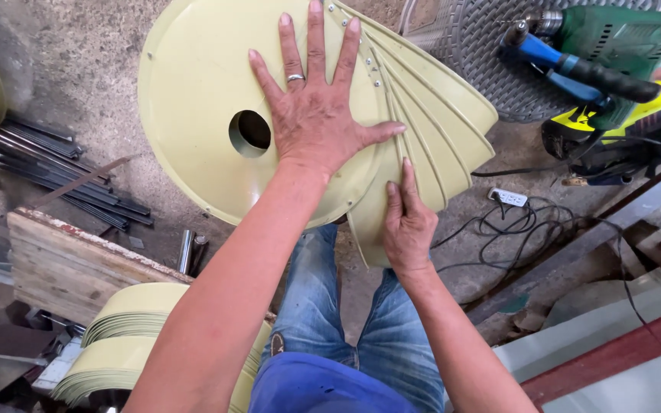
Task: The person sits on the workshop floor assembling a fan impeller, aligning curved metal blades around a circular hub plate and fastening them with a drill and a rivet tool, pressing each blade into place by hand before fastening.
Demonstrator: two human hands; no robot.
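A pale yellow-green round metal disc (193,99) with a centre hole (249,133) rests over my knees. My left hand (317,107), wearing a ring, lies flat on the disc with its fingers spread, just right of the hole. Several curved metal blades (441,122) of the same colour fan out along the disc's right edge, fixed by small rivets. My right hand (407,223) grips the lower end of the nearest blade between thumb and fingers.
A stack of loose blades (128,336) lies at lower left beside a wooden block (70,264). Dark metal strips (55,164) lie on the concrete floor. A green power drill (606,46), a yellow tool (636,122), a power strip (508,197) and cables are at right.
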